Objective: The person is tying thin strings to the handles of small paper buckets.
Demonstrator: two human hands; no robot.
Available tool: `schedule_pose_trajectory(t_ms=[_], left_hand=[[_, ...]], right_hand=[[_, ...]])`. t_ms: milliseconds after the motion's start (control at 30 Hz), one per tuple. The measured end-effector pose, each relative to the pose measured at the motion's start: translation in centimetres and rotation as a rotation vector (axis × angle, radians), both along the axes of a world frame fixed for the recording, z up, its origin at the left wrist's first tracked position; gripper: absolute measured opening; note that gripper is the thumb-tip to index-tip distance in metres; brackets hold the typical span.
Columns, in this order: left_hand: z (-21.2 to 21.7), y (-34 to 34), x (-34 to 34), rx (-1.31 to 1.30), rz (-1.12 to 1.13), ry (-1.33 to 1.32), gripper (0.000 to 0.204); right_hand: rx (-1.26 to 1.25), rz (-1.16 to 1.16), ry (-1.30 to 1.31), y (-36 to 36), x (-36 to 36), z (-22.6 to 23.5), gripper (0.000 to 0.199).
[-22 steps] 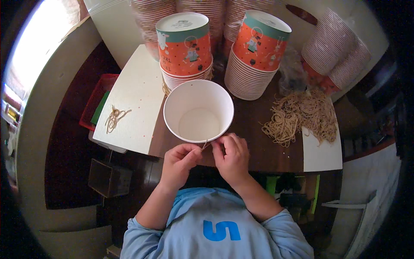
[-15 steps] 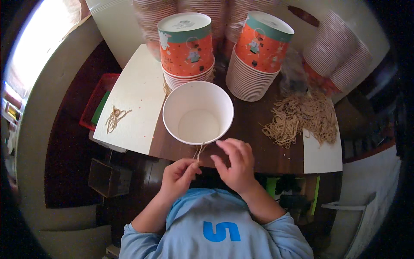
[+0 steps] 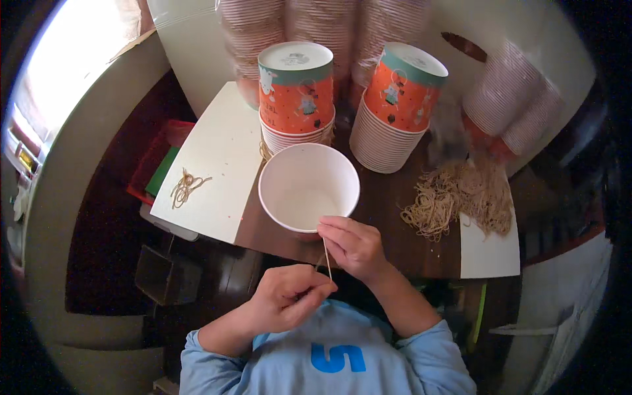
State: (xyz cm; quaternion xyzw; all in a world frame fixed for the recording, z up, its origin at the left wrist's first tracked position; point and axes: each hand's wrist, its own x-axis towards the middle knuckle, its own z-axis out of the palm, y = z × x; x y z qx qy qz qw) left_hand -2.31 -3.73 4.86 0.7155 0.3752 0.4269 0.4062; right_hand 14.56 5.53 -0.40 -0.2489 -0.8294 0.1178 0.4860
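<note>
A white-lined paper bucket stands mouth up on the table in front of me. Closed around its near rim are the fingers of my right hand; how they bear on the cord there is partly hidden. A thin tan cord runs taut from that spot down to my left hand, which pinches its lower end close to my body. Behind the bucket, stacked orange paper buckets with green bands stand upside down, one stack at the left and another at the right.
Looped tan cords lie in a heap at the table's right, with a small bunch on the white left part. Several plastic-wrapped bucket stacks rise at the back. A red crate is beyond the left edge.
My right hand has gone from open beside the rim to closed at it. The left hand has drawn the cord down towards me and slightly right. The whole view has shifted a little.
</note>
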Motion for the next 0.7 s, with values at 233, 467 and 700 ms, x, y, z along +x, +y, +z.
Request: schedule_pose_trajectory(t_ms=[233,467,700], left_hand=[[2.1,0.4,-2.3,-0.336,-0.072,-0.106,0.016],[-1.4,0.5,-12.3,-0.542,0.135,-0.040,0.021],[-1.9,-0.5,-12.1,-0.614,0.339,-0.255,0.025]], right_hand=[[-0.195,0.056,-0.054,2.3,3.5,1.7,0.018],[-0.497,0.148,-0.072,4.8,12.4,5.2,0.012],[-0.784,0.231,-0.360,4.6,15.9,6.4,0.024]])
